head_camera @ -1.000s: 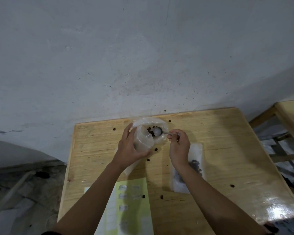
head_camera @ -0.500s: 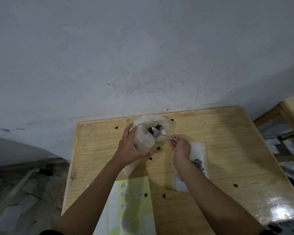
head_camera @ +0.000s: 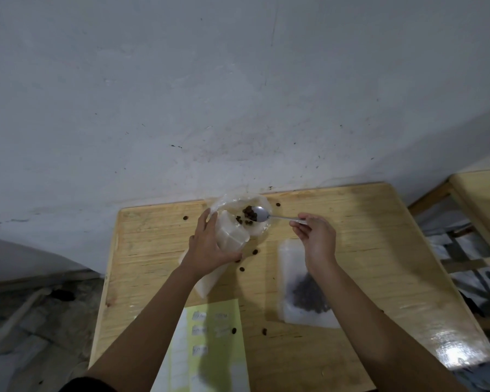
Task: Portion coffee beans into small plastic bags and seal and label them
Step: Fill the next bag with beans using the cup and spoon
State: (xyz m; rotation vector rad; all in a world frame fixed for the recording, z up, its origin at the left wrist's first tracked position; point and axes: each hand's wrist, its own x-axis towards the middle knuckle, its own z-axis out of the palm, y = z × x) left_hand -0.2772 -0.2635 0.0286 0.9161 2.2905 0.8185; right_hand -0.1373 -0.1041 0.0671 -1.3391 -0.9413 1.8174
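My left hand (head_camera: 208, 247) grips a small clear plastic bag (head_camera: 231, 236), holding its mouth up beside a crumpled clear source bag (head_camera: 259, 229) with dark coffee beans (head_camera: 246, 215) at the table's far edge. My right hand (head_camera: 316, 236) pinches the handle of a metal spoon (head_camera: 262, 214), whose bowl rests over the beans in the source bag. A filled clear bag of beans (head_camera: 304, 290) lies flat on the table under my right forearm. A yellow-green label sheet (head_camera: 210, 343) lies near the front edge.
The wooden table (head_camera: 379, 250) stands against a grey wall. Several loose beans (head_camera: 241, 269) are scattered on its top. A second wooden table (head_camera: 481, 193) stands to the right, with dark and white clutter on the floor between them.
My right hand has drawn back to the right along the spoon handle, so the spoon's bowl now shows over the beans. The left hand still holds the small bag.
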